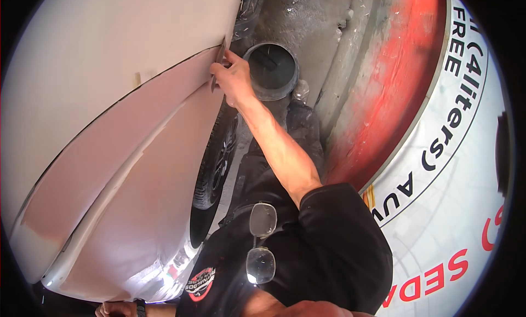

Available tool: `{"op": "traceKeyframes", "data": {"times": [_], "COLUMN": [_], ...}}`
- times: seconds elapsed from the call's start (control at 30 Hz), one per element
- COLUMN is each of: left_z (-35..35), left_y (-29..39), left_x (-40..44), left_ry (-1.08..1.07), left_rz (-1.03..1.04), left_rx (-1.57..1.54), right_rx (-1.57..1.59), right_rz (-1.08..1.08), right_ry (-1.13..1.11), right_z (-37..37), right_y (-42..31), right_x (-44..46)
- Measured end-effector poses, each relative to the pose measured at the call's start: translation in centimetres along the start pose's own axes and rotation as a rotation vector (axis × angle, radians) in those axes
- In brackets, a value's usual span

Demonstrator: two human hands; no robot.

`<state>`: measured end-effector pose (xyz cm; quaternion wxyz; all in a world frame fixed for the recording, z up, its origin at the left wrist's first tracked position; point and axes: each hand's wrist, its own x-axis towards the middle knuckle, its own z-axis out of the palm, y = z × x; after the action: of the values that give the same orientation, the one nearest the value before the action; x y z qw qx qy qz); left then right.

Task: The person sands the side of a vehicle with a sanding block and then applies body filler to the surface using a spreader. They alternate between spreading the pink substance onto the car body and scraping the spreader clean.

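Observation:
My right hand [233, 79] is closed on a thin dark flat sheet [220, 65], held edge-on against the end of the car's pinkish body panel [131, 117]. What the sheet is made of cannot be made out. At the bottom edge of the view, my left hand [116, 309] shows only in part, beside the lower end of the car's front. Its fingers look curled, and whatever they may hold is hidden. A dark watch [141, 309] is on that wrist.
A round bucket [272, 70] of dark liquid stands on the floor beyond my right hand. The car's tyre [211, 169] is below the panel. A red and grey ledge [383, 92] and a white printed banner [438, 218] run along the right.

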<state>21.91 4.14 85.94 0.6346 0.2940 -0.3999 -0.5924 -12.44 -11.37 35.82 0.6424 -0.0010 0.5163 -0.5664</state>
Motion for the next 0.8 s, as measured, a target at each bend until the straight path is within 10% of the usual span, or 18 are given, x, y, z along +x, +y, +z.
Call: {"op": "traceKeyframes", "data": {"times": [0.8], "left_z": [0.8], "left_y": [0.0], "left_x": [-0.7], "left_ry": [-0.02], "left_rz": [0.022], "left_rx": [-0.166], "right_rx": [-0.169], "right_rz": [-0.134], "right_ry": [-0.032], "right_z": [5.8], "right_y": [-3.9], "right_x": [-7.6]}}
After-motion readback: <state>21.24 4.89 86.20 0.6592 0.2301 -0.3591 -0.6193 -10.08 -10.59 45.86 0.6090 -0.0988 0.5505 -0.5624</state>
